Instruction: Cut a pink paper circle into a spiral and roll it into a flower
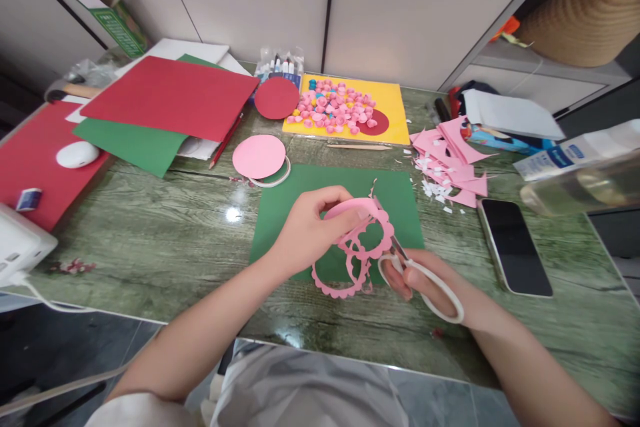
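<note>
My left hand (306,230) pinches a pink paper cut into a scalloped spiral strip (357,250), held above a green paper sheet (400,197). My right hand (425,283) grips white-handled scissors (423,280), with the blades reaching up into the pink spiral. The loose end of the strip hangs down in a scalloped loop between both hands.
A phone (515,247) lies to the right. Pink paper scraps (453,160) are piled behind it. A yellow sheet with several pink paper roses (345,110), a pink circle (259,155), a red circle (277,97), red and green sheets (170,97) and a white mouse (77,154) lie further back and left.
</note>
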`<control>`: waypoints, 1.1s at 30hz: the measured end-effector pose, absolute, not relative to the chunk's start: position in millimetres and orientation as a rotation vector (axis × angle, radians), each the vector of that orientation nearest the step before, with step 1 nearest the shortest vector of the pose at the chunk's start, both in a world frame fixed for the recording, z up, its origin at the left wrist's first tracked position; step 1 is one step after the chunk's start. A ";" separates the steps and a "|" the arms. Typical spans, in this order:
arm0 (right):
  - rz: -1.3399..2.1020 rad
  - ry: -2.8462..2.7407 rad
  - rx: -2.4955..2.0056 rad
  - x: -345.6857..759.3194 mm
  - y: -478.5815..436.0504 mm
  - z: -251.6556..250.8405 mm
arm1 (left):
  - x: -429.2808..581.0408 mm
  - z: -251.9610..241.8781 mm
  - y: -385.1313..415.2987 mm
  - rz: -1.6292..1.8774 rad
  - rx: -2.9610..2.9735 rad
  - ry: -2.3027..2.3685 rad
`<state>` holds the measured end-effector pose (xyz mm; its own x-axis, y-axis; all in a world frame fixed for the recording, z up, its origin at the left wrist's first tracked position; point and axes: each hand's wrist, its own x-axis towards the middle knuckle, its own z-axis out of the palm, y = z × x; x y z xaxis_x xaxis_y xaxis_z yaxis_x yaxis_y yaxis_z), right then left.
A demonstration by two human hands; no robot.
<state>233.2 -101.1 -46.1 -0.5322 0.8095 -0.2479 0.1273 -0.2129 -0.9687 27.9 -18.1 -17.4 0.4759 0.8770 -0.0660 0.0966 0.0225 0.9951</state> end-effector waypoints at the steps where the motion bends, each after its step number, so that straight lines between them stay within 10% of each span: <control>1: 1.796 -1.554 -1.113 233.6 -101.0 -46.6 | 27.9 -17.2 -18.1 0.764 1.433 0.917; 33: 1.865 -1.732 -1.322 239.0 -96.1 -23.4 | 11.2 -2.1 -5.2 0.649 1.554 0.908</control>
